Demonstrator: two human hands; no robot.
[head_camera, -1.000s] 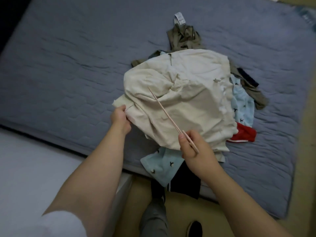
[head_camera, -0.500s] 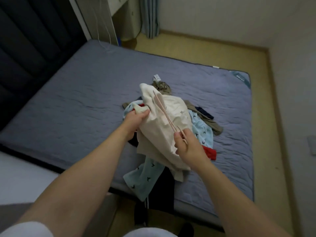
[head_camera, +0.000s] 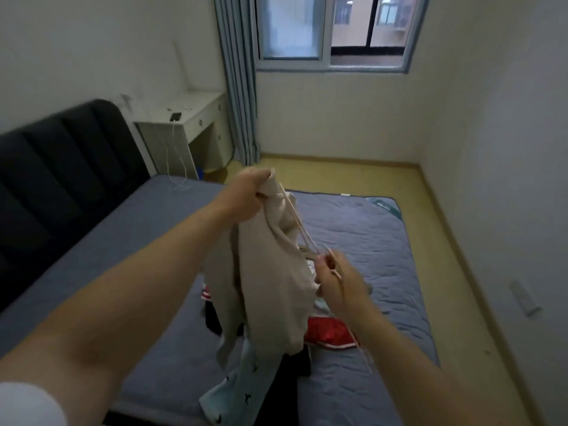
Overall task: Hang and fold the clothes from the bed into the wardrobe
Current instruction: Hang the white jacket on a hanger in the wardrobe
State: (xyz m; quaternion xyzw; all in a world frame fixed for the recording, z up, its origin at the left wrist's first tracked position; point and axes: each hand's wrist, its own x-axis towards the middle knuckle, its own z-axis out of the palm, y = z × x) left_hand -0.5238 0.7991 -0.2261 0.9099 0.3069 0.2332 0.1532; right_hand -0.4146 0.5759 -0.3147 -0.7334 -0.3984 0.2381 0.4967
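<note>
The left hand (head_camera: pixel 246 195) grips the top of a plain beige garment (head_camera: pixel 270 287) held above the middle of the bed (head_camera: pixel 368 235), its length hanging straight down. A thin pale hanger (head_camera: pixel 299 229) slants from that top down-right into the right hand (head_camera: pixel 338 281), which pinches it. The teal label (head_camera: pixel 382 205) at the bed's far right corner is unreadable.

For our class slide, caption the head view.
Left hand holds a beige garment above the bed; right hand grips a thin hanger.
</note>
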